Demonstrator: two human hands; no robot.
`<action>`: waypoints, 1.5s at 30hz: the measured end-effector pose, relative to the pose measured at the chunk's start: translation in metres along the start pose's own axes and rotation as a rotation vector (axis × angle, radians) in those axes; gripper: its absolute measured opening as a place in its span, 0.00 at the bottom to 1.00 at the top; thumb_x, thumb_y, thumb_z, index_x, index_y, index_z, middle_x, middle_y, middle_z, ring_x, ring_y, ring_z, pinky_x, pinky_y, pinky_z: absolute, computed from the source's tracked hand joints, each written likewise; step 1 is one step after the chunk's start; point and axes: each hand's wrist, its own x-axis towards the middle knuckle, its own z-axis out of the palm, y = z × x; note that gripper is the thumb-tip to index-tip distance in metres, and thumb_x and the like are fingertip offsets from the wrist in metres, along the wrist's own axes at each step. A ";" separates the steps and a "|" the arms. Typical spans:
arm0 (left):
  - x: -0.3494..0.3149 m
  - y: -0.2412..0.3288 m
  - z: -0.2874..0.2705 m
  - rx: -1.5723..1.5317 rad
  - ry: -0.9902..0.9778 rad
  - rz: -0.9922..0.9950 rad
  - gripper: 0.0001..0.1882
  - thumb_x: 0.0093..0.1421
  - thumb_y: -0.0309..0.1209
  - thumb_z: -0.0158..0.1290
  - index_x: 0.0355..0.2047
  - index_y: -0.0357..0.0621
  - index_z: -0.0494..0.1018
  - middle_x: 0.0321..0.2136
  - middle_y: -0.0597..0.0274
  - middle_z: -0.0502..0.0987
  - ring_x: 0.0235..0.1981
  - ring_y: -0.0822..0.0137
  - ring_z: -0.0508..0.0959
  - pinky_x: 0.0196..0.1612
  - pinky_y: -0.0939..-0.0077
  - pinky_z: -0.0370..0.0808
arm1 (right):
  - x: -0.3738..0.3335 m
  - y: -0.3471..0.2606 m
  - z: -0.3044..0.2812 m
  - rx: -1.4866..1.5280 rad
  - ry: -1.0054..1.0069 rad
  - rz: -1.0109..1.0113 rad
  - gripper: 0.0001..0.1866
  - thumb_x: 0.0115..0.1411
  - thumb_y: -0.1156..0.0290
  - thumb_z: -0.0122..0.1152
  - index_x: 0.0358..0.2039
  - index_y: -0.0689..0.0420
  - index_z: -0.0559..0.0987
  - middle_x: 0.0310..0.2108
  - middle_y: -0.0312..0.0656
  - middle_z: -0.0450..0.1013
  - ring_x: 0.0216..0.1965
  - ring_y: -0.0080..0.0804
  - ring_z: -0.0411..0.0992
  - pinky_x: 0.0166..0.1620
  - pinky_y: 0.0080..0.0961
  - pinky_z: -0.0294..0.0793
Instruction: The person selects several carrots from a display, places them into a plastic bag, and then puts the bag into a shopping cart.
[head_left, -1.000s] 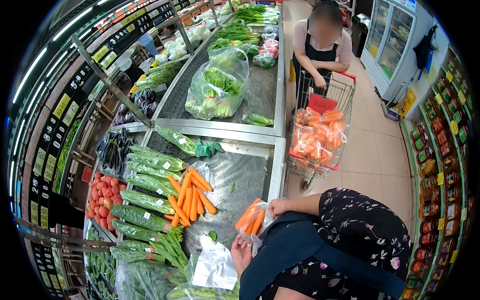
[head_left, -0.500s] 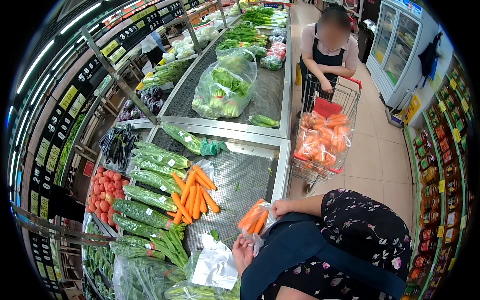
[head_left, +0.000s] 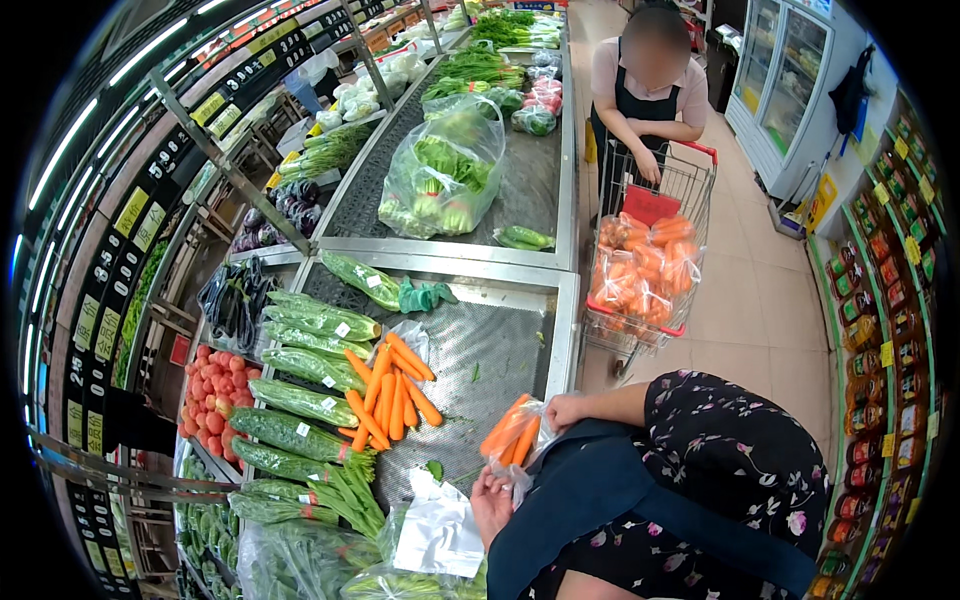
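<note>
A clear plastic bag of carrots point(head_left: 513, 432) rests against my apron at the near edge of the metal display table point(head_left: 487, 345). On its near-left side, the fingers of my left hand point(head_left: 492, 508) are curled on the plastic. My right hand point(head_left: 564, 411) grips the bag's gathered right side, its fingers partly hidden. Left of the bag lies a pile of loose carrots point(head_left: 388, 390), partly on crumpled clear plastic. Long wrapped green vegetables point(head_left: 300, 395) lie in a row beyond the pile. A white sheet point(head_left: 438, 530) sits close to my left hand.
A person point(head_left: 650, 100) leans on a shopping cart point(head_left: 650, 330) holding bagged carrots, ahead to the right. A large bag of leafy greens point(head_left: 440, 170) sits on the farther table section. Tomatoes point(head_left: 215, 395) lie at the left; jar shelves point(head_left: 865, 400) line the right.
The view has shifted slightly. Both hands keep their hold on the bag of carrots, with barely any movement; the loose carrots stay in place.
</note>
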 end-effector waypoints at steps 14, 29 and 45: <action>0.007 0.001 -0.016 -0.020 -0.069 -0.040 0.06 0.60 0.24 0.46 0.36 0.34 0.66 0.18 0.69 0.62 0.18 0.76 0.61 0.28 0.82 0.67 | -0.005 -0.001 0.001 -0.005 -0.007 0.017 0.04 0.45 0.75 0.64 0.18 0.57 0.76 0.17 0.37 0.74 0.19 0.24 0.74 0.22 0.22 0.72; -0.004 0.002 -0.018 0.000 -0.131 0.081 0.05 0.61 0.27 0.46 0.34 0.39 0.67 0.17 0.72 0.57 0.17 0.77 0.57 0.33 0.81 0.67 | -0.011 -0.056 -0.017 -0.931 0.174 -0.135 0.09 0.47 0.69 0.53 0.25 0.57 0.79 0.27 0.49 0.75 0.31 0.45 0.75 0.32 0.39 0.74; -0.003 -0.011 0.040 0.181 -0.047 0.345 0.12 0.63 0.31 0.43 0.43 0.36 0.67 0.22 0.68 0.63 0.25 0.74 0.64 0.42 0.75 0.67 | 0.093 -0.170 -0.076 -0.184 -0.110 -0.406 0.09 0.49 0.69 0.59 0.29 0.60 0.78 0.22 0.44 0.75 0.25 0.35 0.74 0.32 0.28 0.73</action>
